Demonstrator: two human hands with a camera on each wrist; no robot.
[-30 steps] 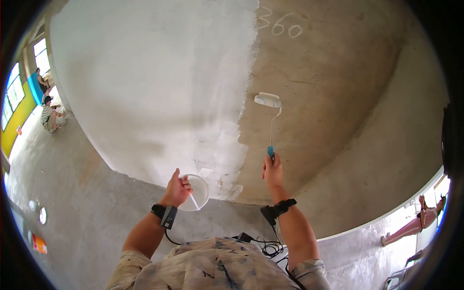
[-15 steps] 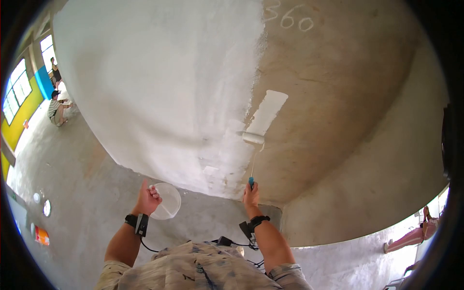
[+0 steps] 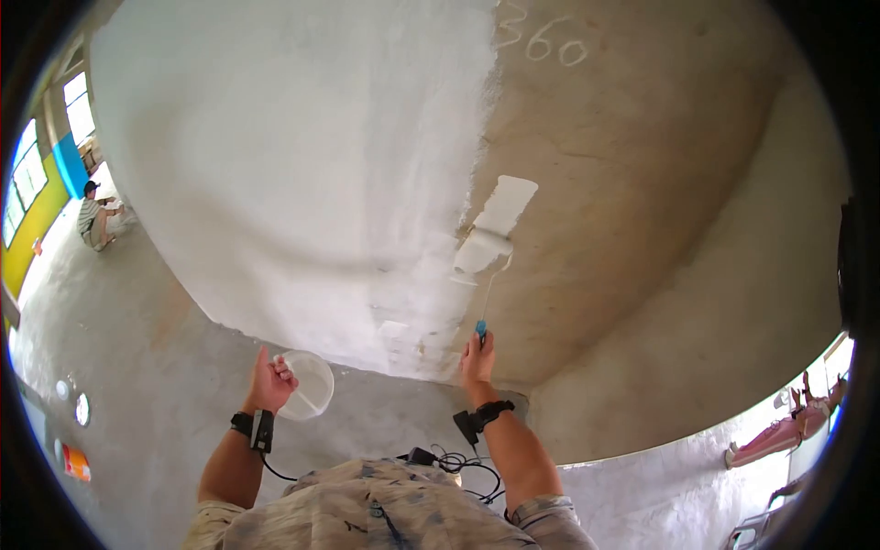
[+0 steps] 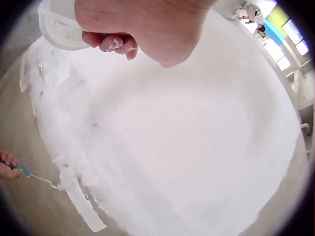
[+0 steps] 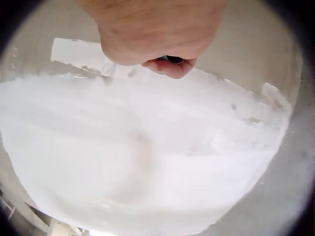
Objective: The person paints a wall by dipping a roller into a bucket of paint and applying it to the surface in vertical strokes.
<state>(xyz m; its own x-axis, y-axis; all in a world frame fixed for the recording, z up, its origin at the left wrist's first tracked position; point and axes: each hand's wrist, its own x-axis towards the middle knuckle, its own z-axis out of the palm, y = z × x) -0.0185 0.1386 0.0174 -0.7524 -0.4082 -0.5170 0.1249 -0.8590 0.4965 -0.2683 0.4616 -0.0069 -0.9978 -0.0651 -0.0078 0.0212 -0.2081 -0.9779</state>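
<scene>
In the head view my right hand (image 3: 478,358) grips the blue handle (image 3: 480,326) of a paint roller (image 3: 495,240). The roller's white sleeve lies against the wall, over a fresh white strip (image 3: 507,203) at the paint's edge. Only the dark butt of the handle shows under the curled fingers in the right wrist view. My left hand (image 3: 271,382) holds a translucent white bucket (image 3: 320,374) by its rim or handle, below the painted part; which of these, I cannot tell. White specks dot the left fingertips (image 4: 116,43) in the left wrist view.
White paint (image 3: 275,137) covers the left of the wall; bare brown plaster (image 3: 642,174) with chalked "360" lies right. A curved wall edge runs lower right. Cables (image 3: 467,467) hang at my waist. An orange-labelled tub (image 3: 75,463) stands left; a person (image 3: 97,216) crouches farther off.
The roller has come down the bare plaster, leaving a white strip, then risen slightly over it. My left hand and the bucket have shifted left and slightly down.
</scene>
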